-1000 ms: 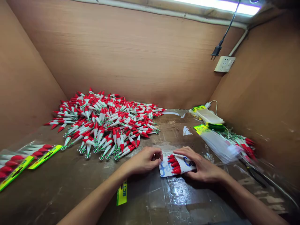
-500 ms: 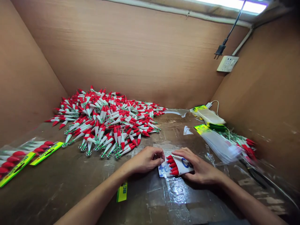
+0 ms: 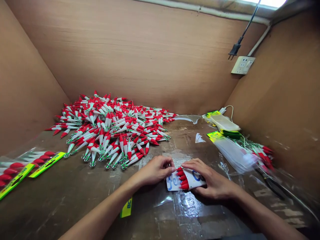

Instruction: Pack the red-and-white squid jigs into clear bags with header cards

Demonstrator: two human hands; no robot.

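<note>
Several red-tipped fishing lures [image 3: 183, 180] lie side by side between a lower white card [image 3: 172, 183] with blue lettering and a white sleeve [image 3: 196, 179], also blue-lettered. My right hand [image 3: 212, 178] is closed around the sleeve from the right, fingers over the top, thumb below. My left hand [image 3: 160, 170] has thumb and index finger pinched at the card's upper left corner, near the lure tips; what lies between them is hidden. Under my left forearm pokes out a yellow bag header [image 3: 126, 208].
A large heap of red and white lures [image 3: 112, 130] covers the back left. Packed lures [image 3: 15, 170] lie at the far left. To the right are clear bags [image 3: 232, 155], loose lures [image 3: 265, 156] and black-handled pliers [image 3: 273, 188]. A plug [image 3: 234, 50] hangs above.
The view has shifted slightly. Both hands keep nearly the same place and grip around the card and sleeve, and the blue lettering on the lower card shows a little more.
</note>
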